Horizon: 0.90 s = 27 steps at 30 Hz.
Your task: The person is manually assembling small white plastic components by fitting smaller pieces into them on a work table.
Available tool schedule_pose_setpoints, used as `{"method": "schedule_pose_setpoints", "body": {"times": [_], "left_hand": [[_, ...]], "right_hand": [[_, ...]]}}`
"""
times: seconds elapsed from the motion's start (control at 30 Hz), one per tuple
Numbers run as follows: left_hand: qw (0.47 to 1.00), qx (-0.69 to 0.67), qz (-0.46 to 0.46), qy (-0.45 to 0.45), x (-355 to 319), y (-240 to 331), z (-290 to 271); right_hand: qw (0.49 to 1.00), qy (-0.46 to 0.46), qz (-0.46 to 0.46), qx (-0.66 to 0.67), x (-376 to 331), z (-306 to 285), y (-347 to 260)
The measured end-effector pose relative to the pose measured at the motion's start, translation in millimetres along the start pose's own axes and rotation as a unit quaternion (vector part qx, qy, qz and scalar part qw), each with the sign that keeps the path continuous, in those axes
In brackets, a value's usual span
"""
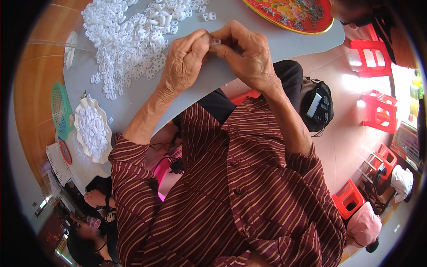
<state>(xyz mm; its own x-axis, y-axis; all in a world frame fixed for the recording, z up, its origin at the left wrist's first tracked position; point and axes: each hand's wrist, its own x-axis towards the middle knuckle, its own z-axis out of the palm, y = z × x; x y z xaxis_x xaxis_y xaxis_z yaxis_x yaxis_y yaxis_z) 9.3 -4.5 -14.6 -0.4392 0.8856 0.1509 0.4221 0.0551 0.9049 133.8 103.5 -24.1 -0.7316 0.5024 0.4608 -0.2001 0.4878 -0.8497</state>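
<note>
My left hand and my right hand meet above the grey table, fingertips pinched together. Between them shows a small translucent whitish plastic piece; the fingers cover most of it. Thumb and forefinger of the right hand close on its visible end, while the left fingers wrap the other side. To the left of my hands spreads a large heap of small white plastic pieces, many with holes in them. Beyond my right hand lies a round red tray with a gold rim, holding many small grey metal parts.
A white scalloped dish full of white pieces stands at the left, beside a green mesh basket. Red plastic stools and a black mesh bag are at the right. Other people sit at the lower left and upper right.
</note>
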Motion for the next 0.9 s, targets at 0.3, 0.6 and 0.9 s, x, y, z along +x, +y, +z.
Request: {"method": "schedule_pose_setpoints", "body": {"times": [0.3,0.6,0.9], "left_hand": [[1.000,-0.021,-0.018,0.010,-1,-1,1],[0.999,-0.002,0.040,-0.011,7,10,-2],[0.998,-0.024,0.054,0.024,-10,8,3]], "right_hand": [[0.990,-0.024,0.085,0.108,-3,-1,8],[0.991,-0.017,0.100,0.088,7,-12,4],[0.982,-0.037,0.151,0.109,-2,-8,5]]}}
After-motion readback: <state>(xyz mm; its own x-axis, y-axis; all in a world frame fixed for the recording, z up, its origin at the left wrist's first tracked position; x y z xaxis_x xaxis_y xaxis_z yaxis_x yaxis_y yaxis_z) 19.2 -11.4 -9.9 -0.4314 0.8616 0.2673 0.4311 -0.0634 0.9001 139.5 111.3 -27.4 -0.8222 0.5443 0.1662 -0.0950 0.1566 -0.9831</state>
